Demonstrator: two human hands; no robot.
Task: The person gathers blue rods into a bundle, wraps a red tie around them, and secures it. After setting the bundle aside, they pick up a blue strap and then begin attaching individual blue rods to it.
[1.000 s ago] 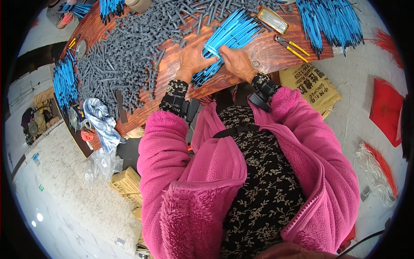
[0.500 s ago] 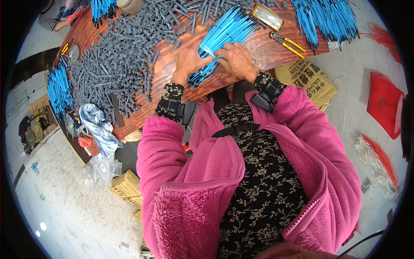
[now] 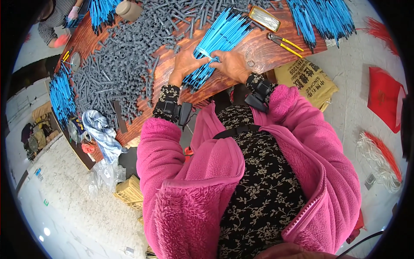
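Observation:
A bundle of thin blue rods with black ends [image 3: 224, 32] lies slantwise on the wooden table in front of me, fanned out at its far end. A pale blue tie [image 3: 202, 52] goes round its narrow part. My left hand [image 3: 186, 64] is closed on the bundle's left side, its thumb reaching over toward the tie. From the right, my right hand [image 3: 230, 65] pinches the tie between thumb and fingers. Some of both hands' fingertips are hidden. Yellow-handled pliers [image 3: 284, 45] lie to the right, near an open tin of thin pale pieces [image 3: 264, 19].
A big heap of grey plastic fittings [image 3: 116, 60] covers the table's left and far parts. More blue rods lie at the far right [image 3: 323, 21], far left [image 3: 100, 15] and left edge [image 3: 62, 96]. A checked cloth [image 3: 102, 131] hangs over the edge. A co-worker's gloved hand [image 3: 61, 40] shows far left.
My right hand has shifted slightly left and nearer, its fingers now gathered at the tie. The view has shifted a little. At far left, the co-worker's hands have moved.

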